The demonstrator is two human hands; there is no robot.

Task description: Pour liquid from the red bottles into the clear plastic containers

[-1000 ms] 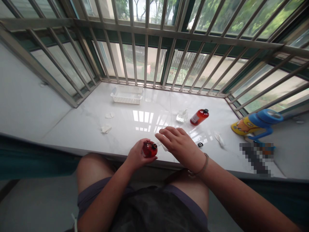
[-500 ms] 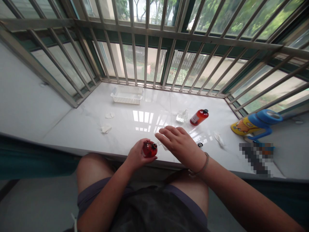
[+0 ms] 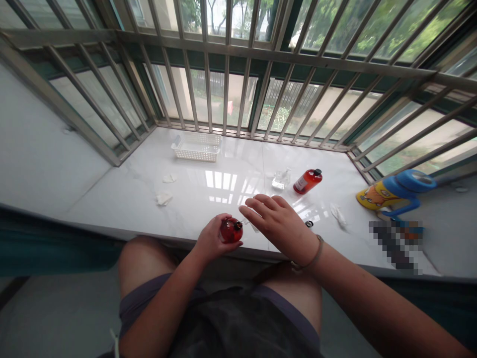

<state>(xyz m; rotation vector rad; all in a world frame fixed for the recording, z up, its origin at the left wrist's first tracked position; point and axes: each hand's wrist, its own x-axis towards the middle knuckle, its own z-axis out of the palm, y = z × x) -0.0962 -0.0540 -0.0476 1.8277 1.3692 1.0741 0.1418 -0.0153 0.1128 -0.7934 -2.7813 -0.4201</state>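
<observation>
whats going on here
A person sits at a marble windowsill with a small red bottle gripped in their left hand. Their right hand is open beside it, near a small black cap. A second red bottle lies further along the sill, by a clear container.

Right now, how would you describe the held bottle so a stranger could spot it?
Find the white marble windowsill. At its front edge, the person's left hand cradles a squat round glossy red bottle with a black top. The orange-red bottle farther out is slimmer and untouched.
</observation>
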